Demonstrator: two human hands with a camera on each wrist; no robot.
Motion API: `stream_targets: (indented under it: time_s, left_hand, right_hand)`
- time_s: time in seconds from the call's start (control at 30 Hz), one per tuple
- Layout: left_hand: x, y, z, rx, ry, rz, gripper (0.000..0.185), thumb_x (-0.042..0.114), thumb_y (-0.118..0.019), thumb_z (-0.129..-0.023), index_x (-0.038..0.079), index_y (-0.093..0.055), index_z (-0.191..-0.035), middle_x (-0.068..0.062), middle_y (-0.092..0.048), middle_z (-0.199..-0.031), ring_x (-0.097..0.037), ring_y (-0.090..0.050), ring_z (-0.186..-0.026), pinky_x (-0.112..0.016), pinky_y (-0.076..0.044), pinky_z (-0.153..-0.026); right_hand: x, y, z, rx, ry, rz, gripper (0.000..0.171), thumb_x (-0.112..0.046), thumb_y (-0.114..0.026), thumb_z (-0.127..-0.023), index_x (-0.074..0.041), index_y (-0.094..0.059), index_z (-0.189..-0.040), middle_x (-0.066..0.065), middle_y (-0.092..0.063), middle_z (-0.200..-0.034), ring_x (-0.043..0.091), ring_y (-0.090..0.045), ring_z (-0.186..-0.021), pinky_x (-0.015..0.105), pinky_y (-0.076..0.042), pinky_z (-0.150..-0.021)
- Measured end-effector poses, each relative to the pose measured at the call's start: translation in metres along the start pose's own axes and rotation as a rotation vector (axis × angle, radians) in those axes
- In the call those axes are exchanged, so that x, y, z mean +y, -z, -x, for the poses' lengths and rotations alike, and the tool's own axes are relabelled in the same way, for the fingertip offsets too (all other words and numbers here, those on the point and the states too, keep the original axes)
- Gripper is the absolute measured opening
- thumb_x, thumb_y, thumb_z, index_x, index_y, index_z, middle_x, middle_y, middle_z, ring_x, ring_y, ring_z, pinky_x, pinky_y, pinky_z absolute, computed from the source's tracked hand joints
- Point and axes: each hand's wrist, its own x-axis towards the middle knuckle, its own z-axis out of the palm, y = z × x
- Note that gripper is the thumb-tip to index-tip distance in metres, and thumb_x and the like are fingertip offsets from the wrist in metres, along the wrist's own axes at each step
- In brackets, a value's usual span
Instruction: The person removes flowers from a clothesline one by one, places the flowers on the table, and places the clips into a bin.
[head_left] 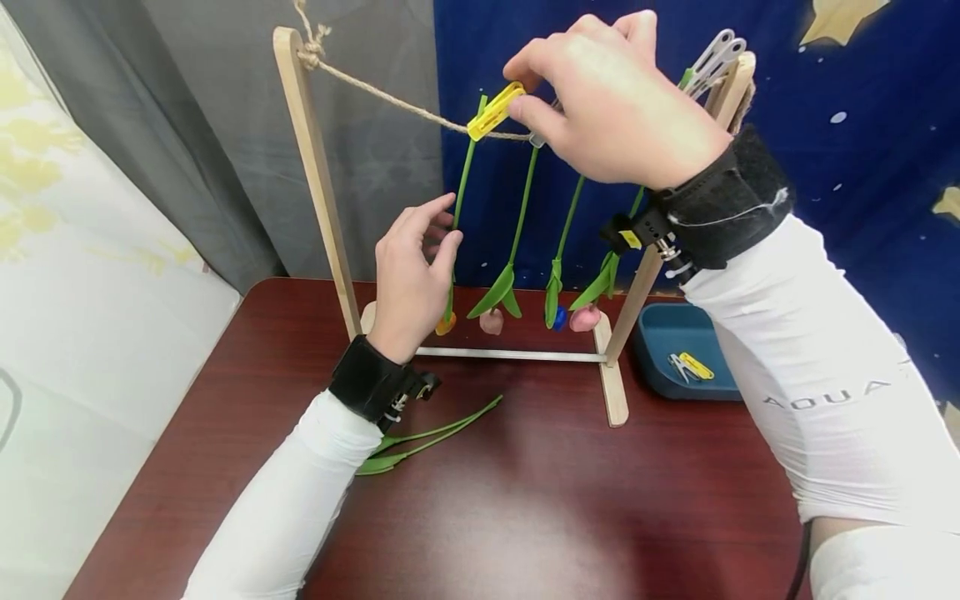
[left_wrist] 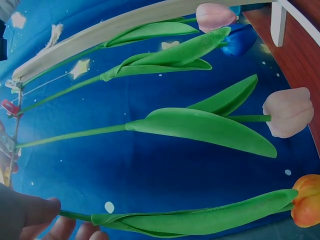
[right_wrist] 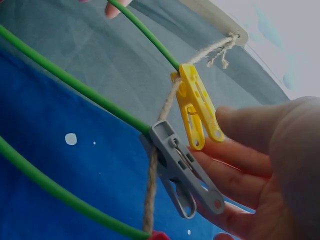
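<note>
My right hand (head_left: 603, 100) pinches the handle end of a yellow clothespin (head_left: 495, 110), whose jaws sit on the twine (head_left: 397, 102) and the top of a green stem. Below it, my left hand (head_left: 416, 271) holds the stem of an orange tulip (left_wrist: 306, 200) between thumb and fingers. The tulip hangs head down. Beside the yellow one, a grey clothespin (right_wrist: 180, 167) clips the stem of a pale pink tulip (left_wrist: 289, 112) to the twine. Farther right hang a blue tulip (left_wrist: 239, 40) and a pink tulip (left_wrist: 216, 16); a red clothespin (left_wrist: 10, 107) shows there.
The twine spans two wooden posts (head_left: 318, 183) joined by a white bar (head_left: 510, 355) low down. A blue tray (head_left: 652, 367) at right contains yellow and grey clothespins (head_left: 692, 367). Green stems (head_left: 442, 429) lie on the table near my left forearm. Grey clothespins (head_left: 716, 62) cluster at the right post's top.
</note>
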Motion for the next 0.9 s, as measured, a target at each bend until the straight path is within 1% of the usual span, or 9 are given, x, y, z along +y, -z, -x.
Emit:
stream_targets:
  time_s: [0.13,0.23,0.37,0.57,0.73,0.9]
  left_hand:
    - [-0.001,-0.004,-0.004,0.01,0.007,0.002,0.031,-0.001,-0.07,-0.101,-0.001,-0.072,-0.132,-0.014,-0.071,-0.106,-0.023,-0.069,-0.094,-0.036,-0.057,-0.079]
    - [-0.002,-0.006,-0.006,0.021,0.004,-0.005,0.027,-0.002,-0.07,-0.101,-0.002,-0.073,-0.128,-0.014,-0.072,-0.103,-0.023,-0.07,-0.094,-0.036,-0.056,-0.078]
    - [-0.003,-0.005,-0.006,0.022,-0.009,-0.012,0.027,-0.002,-0.07,-0.101,-0.002,-0.073,-0.127,-0.014,-0.072,-0.103,-0.024,-0.07,-0.094,-0.035,-0.055,-0.077]
    - [-0.004,-0.002,-0.005,0.026,-0.018,-0.013,0.027,-0.002,-0.069,-0.101,-0.001,-0.073,-0.127,-0.014,-0.072,-0.103,-0.024,-0.071,-0.094,-0.036,-0.056,-0.077]
    - [-0.005,0.001,-0.004,0.032,-0.018,-0.003,0.026,-0.001,-0.07,-0.101,-0.001,-0.074,-0.127,-0.014,-0.071,-0.103,-0.023,-0.071,-0.094,-0.036,-0.057,-0.078]
    - [-0.005,0.005,-0.001,0.042,-0.024,-0.013,0.025,0.0,-0.07,-0.102,0.0,-0.074,-0.127,-0.013,-0.072,-0.103,-0.022,-0.071,-0.094,-0.034,-0.055,-0.077]
  right_hand:
    - [0.002,-0.002,-0.001,0.014,-0.016,-0.016,0.04,-0.023,-0.055,-0.112,0.001,-0.063,-0.144,0.025,-0.066,-0.129,0.042,-0.046,-0.126,0.06,-0.014,-0.106]
    - [0.003,-0.003,-0.001,0.025,-0.017,-0.026,0.039,-0.022,-0.055,-0.112,0.001,-0.064,-0.142,0.025,-0.066,-0.128,0.042,-0.046,-0.125,0.06,-0.013,-0.108]
    - [0.004,-0.005,-0.002,0.053,-0.014,-0.033,0.036,-0.021,-0.055,-0.112,0.001,-0.068,-0.137,0.024,-0.067,-0.125,0.041,-0.046,-0.125,0.06,-0.011,-0.11]
    - [0.005,-0.006,-0.001,0.129,-0.004,-0.05,0.033,-0.021,-0.06,-0.11,0.002,-0.073,-0.129,0.024,-0.07,-0.12,0.039,-0.047,-0.122,0.058,-0.009,-0.111]
    - [0.003,-0.006,0.002,0.171,-0.013,-0.052,0.032,-0.024,-0.062,-0.109,-0.001,-0.076,-0.126,0.02,-0.074,-0.117,0.035,-0.049,-0.12,0.056,-0.01,-0.112]
    - [0.004,-0.004,0.005,0.201,-0.014,-0.041,0.033,-0.026,-0.062,-0.109,0.0,-0.075,-0.126,0.022,-0.072,-0.116,0.036,-0.048,-0.121,0.056,-0.009,-0.113]
